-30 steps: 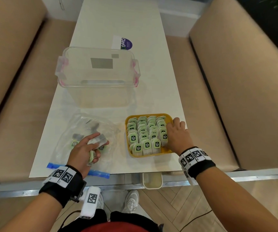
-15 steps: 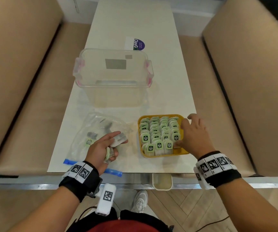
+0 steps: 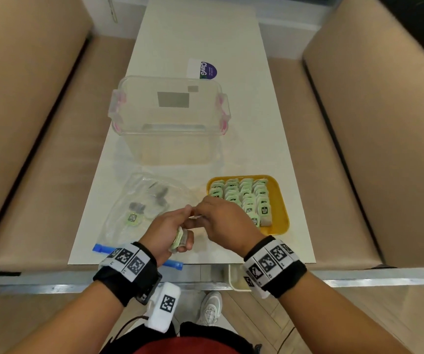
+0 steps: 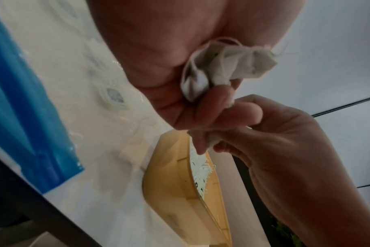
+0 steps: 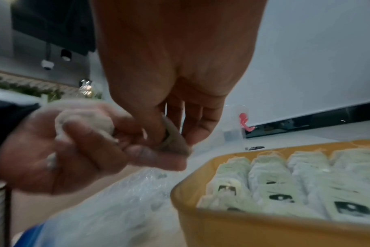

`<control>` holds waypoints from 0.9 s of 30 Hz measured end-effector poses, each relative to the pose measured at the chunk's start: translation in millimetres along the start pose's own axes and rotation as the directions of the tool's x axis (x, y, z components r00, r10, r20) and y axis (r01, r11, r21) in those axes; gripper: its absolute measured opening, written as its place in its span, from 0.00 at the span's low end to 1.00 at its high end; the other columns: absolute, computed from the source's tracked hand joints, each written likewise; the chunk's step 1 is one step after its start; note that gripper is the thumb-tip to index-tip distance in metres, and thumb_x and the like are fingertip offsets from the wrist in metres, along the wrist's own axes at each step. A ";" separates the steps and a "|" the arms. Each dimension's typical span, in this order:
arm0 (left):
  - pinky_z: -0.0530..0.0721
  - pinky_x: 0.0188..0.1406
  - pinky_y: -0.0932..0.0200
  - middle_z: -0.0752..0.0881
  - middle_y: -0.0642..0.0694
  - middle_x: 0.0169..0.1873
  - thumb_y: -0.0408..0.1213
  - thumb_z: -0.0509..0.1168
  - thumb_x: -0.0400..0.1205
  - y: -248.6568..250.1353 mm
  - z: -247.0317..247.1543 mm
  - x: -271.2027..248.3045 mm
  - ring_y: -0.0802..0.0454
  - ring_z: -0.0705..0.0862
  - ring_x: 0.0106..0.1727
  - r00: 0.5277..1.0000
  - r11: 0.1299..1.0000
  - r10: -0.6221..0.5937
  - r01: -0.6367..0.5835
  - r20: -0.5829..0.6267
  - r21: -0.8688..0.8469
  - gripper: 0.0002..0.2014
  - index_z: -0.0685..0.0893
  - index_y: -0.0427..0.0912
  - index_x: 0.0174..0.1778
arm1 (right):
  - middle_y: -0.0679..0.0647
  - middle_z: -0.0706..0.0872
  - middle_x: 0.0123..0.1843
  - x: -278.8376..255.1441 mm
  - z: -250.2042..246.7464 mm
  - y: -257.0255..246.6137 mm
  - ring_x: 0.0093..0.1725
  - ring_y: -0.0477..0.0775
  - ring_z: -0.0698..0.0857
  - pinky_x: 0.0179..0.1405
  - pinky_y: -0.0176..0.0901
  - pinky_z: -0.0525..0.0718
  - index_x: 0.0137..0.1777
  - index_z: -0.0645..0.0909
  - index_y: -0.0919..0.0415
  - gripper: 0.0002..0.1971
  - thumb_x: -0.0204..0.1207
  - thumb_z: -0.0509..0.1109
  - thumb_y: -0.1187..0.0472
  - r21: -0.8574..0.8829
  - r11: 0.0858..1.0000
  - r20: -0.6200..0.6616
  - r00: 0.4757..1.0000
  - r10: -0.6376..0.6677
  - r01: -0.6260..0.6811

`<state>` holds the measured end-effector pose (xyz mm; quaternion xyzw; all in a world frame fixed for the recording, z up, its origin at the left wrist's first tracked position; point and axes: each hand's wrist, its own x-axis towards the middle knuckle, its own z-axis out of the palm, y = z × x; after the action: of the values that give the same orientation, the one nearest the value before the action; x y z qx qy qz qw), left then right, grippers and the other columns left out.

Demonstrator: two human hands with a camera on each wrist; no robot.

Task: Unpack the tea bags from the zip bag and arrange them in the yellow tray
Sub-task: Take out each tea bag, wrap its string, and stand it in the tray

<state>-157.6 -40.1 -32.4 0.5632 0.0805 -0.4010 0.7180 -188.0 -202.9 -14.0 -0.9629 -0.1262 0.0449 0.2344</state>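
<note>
Pale paper tea bags with green tags sit bunched in the curled left hand; the right hand pinches one of them at the left fingertips — which one is hidden in the head view. The yellow tray holds four rows; the zip bag beside it holds a few.
</note>
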 end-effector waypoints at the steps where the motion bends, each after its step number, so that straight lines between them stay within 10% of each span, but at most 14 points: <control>1: 0.65 0.18 0.65 0.92 0.34 0.52 0.42 0.55 0.91 0.6 0.4 -0.6 0.48 0.75 0.19 1.000 1.000 -0.002 0.001 0.026 0.028 0.18 0.87 0.36 0.60 | 0.55 0.82 0.44 -3.3 -5.9 1.9 0.43 0.59 0.83 0.39 0.53 0.81 0.49 0.84 0.61 0.05 0.76 0.68 0.65 0.053 0.998 -0.026 0.999 0.046 -0.044; 7: 0.65 0.20 0.63 0.93 0.37 0.47 0.36 0.63 0.88 -0.1 2.1 5.7 0.48 0.73 0.21 0.999 0.965 0.028 -0.032 0.022 0.259 0.13 0.86 0.49 0.66 | 0.48 0.86 0.39 -43.0 -67.3 62.6 0.37 0.48 0.82 0.32 0.36 0.79 0.44 0.80 0.54 0.06 0.74 0.70 0.66 0.159 0.881 -0.115 0.877 0.466 -0.447; 10: 0.67 0.21 0.62 0.93 0.35 0.44 0.34 0.65 0.86 -4.6 4.7 10.4 0.48 0.73 0.22 0.998 0.951 0.018 -0.035 0.056 0.309 0.14 0.87 0.52 0.66 | 0.48 0.86 0.39 -58.1 -86.1 90.0 0.41 0.53 0.83 0.37 0.45 0.83 0.41 0.80 0.50 0.07 0.72 0.69 0.65 -0.032 0.838 0.013 0.838 0.546 -0.545; 14: 0.68 0.20 0.62 0.93 0.35 0.43 0.35 0.66 0.87 -11.7 11.8 18.0 0.47 0.74 0.22 0.996 0.921 -0.023 -0.015 0.091 0.389 0.15 0.86 0.54 0.66 | 0.42 0.82 0.36 -54.7 -81.5 103.6 0.41 0.50 0.82 0.33 0.40 0.75 0.40 0.83 0.52 0.06 0.70 0.70 0.66 -0.126 0.845 0.199 0.821 0.535 -0.520; 19: 0.66 0.24 0.59 0.93 0.38 0.43 0.37 0.66 0.86 -14.3 13.7 23.1 0.47 0.75 0.23 0.996 0.909 -0.037 -0.001 0.083 0.417 0.14 0.86 0.56 0.66 | 0.43 0.82 0.38 -45.4 -56.5 113.9 0.44 0.50 0.80 0.55 0.52 0.68 0.38 0.79 0.52 0.07 0.71 0.69 0.65 -0.265 0.873 0.328 0.813 0.482 -0.410; 27: 0.65 0.26 0.57 0.94 0.41 0.44 0.38 0.66 0.86 -15.4 11.0 23.3 0.47 0.76 0.25 0.996 0.900 -0.032 -0.008 0.084 0.437 0.15 0.87 0.59 0.65 | 0.46 0.78 0.46 -41.7 -40.6 125.6 0.46 0.54 0.81 0.57 0.58 0.67 0.42 0.72 0.48 0.15 0.72 0.62 0.72 -0.526 0.815 0.302 0.843 0.446 -0.243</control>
<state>-156.1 -61.7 -53.3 0.6907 -0.0400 -0.4380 0.5740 -194.4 -339.6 -35.1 -0.9650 0.0010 0.2575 -0.0491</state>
